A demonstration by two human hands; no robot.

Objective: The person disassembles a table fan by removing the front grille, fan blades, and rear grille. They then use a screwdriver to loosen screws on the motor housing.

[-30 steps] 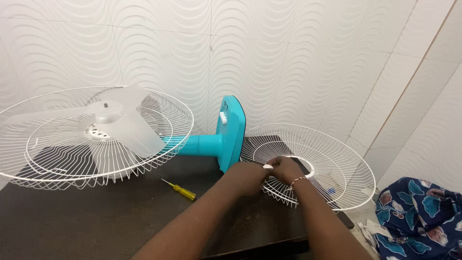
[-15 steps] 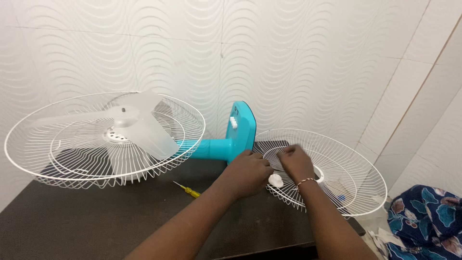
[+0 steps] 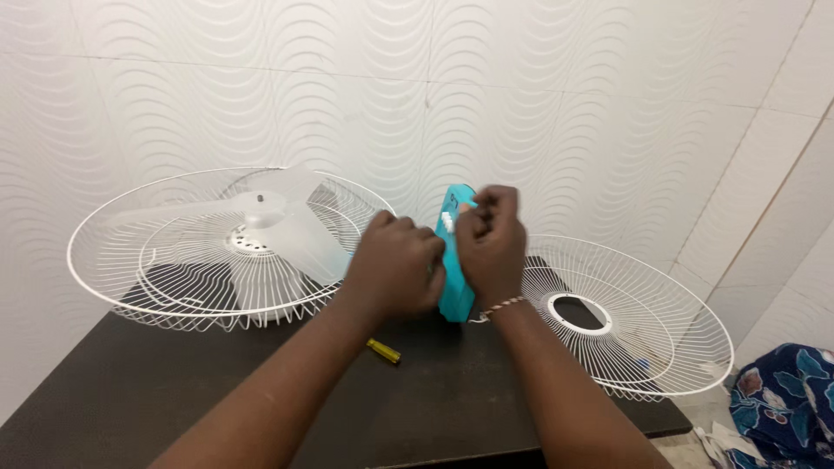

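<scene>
Two forearms reach up from the near edge over the dark desk [image 3: 174,382]. Between them on the desk lies a yellow-handled screwdriver [image 3: 382,351], partly hidden by the left arm. The left hand [image 3: 395,265] is curled, knuckles up, against the left face of the turquoise fan base [image 3: 458,300], which stands on edge; whether it grips anything I cannot tell. The right hand [image 3: 491,243] is closed with fingers pinched at the base's top edge, by the white buttons [image 3: 447,222]. Right of the base a loose white wire guard [image 3: 643,321] lies flat on the desk. Left and farther back, the other guard [image 3: 130,260] holds the translucent blades [image 3: 278,226]. Behind is a wavy white tiled wall [image 3: 521,95].
</scene>
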